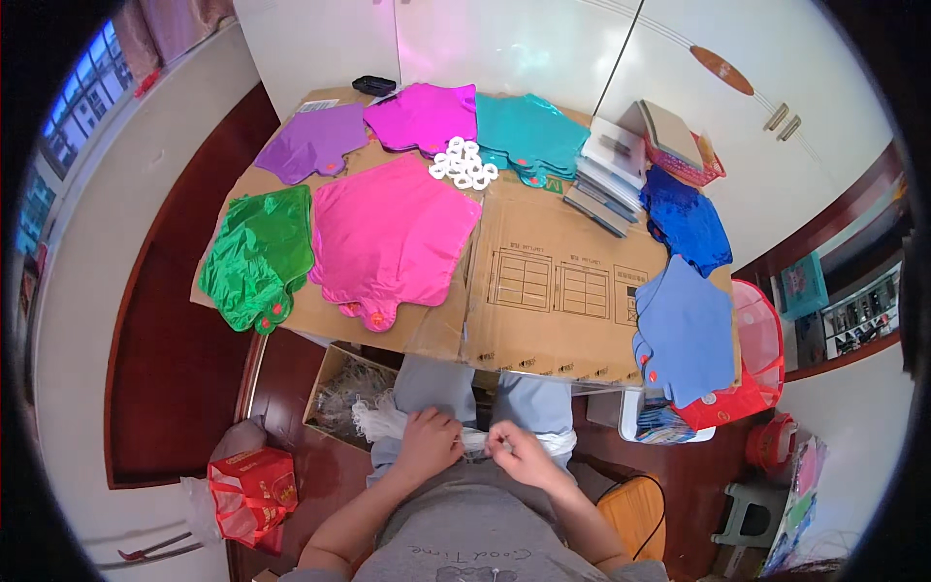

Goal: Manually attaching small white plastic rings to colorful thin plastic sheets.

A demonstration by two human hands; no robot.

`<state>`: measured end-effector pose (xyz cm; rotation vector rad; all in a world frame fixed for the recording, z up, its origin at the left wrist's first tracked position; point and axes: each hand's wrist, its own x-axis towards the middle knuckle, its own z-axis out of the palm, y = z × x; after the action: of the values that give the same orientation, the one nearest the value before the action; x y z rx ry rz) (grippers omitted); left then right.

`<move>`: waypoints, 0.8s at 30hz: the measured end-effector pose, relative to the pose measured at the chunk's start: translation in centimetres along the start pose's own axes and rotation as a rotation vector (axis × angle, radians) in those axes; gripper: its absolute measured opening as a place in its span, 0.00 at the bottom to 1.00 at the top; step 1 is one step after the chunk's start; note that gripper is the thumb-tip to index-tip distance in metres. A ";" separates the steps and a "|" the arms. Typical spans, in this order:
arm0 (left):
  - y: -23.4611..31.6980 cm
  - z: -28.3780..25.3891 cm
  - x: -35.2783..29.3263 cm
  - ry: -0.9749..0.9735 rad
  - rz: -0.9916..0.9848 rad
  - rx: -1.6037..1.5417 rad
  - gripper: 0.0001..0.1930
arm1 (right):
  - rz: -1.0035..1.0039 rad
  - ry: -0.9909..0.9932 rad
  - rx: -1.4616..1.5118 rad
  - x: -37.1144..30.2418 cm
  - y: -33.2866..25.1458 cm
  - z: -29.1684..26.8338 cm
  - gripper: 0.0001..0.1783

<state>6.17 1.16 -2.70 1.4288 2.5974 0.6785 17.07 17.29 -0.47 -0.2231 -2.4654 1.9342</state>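
A bundle of thin white strings (381, 423) lies across my lap, with its loose, frayed end to the left. My left hand (433, 439) is closed over the bundle near that end. At the middle of the bundle, my right hand (519, 454) pinches strings between thumb and fingers. How many strings it holds is too small to make out. Flat foil balloons lie on the cardboard-covered table beyond my knees: green (257, 254), pink (393, 233), purple (310, 141), magenta (424, 114), teal (531, 131), dark blue (687, 219) and light blue (687, 330).
A pile of white plastic rings (464, 165) sits among the balloons. Books (606, 175) and a pink basket (713, 165) stand at the back right. Below the table are a cardboard box (335, 388) of clear material and a white bin (630, 417). A red bag (254, 495) rests at left.
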 end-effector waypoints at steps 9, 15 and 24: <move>1.0 -3.0 -1.5 0.047 0.104 0.013 0.11 | -0.204 -0.026 0.172 -4.2 -6.0 -3.0 0.09; 3.4 -4.5 -1.3 -0.262 0.213 -0.660 0.10 | -0.199 0.001 -0.132 -4.2 -8.9 -1.7 0.10; -11.7 -5.7 -7.3 0.024 -0.421 -0.203 0.09 | -0.036 0.204 -0.017 -8.6 -10.2 -7.9 0.07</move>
<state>-0.60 -12.10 -3.54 0.7861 2.6282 0.8634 25.16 21.64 12.08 -0.3538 -2.3398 1.7787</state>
